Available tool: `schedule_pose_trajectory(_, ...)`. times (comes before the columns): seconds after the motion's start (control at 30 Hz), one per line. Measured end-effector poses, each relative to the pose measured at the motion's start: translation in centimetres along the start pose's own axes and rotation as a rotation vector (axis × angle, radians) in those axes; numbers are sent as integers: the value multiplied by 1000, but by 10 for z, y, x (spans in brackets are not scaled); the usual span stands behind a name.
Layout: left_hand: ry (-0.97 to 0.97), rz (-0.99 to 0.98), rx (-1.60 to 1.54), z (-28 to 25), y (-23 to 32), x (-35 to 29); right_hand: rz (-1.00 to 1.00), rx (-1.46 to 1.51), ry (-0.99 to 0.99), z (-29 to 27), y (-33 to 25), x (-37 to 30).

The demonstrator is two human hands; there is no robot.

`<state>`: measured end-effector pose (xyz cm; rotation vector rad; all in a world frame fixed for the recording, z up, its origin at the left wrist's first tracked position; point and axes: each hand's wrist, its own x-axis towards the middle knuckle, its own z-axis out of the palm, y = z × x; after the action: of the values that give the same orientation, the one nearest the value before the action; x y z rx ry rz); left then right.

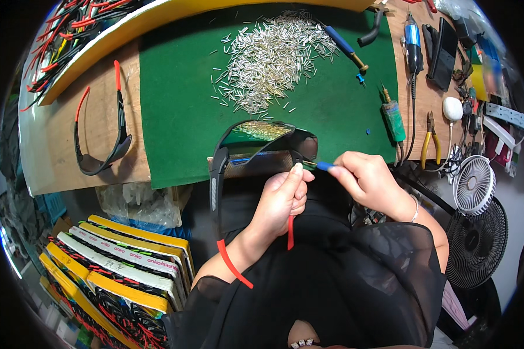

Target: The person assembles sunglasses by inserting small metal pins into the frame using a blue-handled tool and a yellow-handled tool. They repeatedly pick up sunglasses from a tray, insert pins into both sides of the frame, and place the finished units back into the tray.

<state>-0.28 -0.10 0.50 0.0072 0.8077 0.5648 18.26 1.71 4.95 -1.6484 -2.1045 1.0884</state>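
Note:
Black wraparound sunglasses (pixel 216 177) with red temple tips are at the near edge of the green mat (pixel 180 116), lenses facing away from me. My left hand (pixel 282 200) is closed round the right temple near its hinge, thumb on top. In my right hand (pixel 371 183) a small blue-handled tool with a thin brass-coloured shaft (pixel 325 166) is pinched; its tip meets the hinge area beside my left thumb. The exact contact is too small to make out. Farther away lies a heap of short silvery metal pins (pixel 273 61).
Another pair of sunglasses (pixel 102 163) rests at the left. To the right are a blue-handled driver (pixel 340 42), a green-handled tool (pixel 393 119), yellow pliers (pixel 431 139), a blue electric screwdriver (pixel 413 43) and a white fan (pixel 474 185). Yellow-edged boxes (pixel 128 294) of glasses parts stand lower left.

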Motion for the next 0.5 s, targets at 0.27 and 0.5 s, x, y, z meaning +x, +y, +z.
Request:
schedule_pose_trajectory(0.27, 8, -10, 9, 0, 1, -1, 21, -13, -99, -7, -1, 1)
schedule_pose_trajectory(0.5, 27, 7, 19, 0, 0, -1, 58, 113, 60, -1, -9, 2)
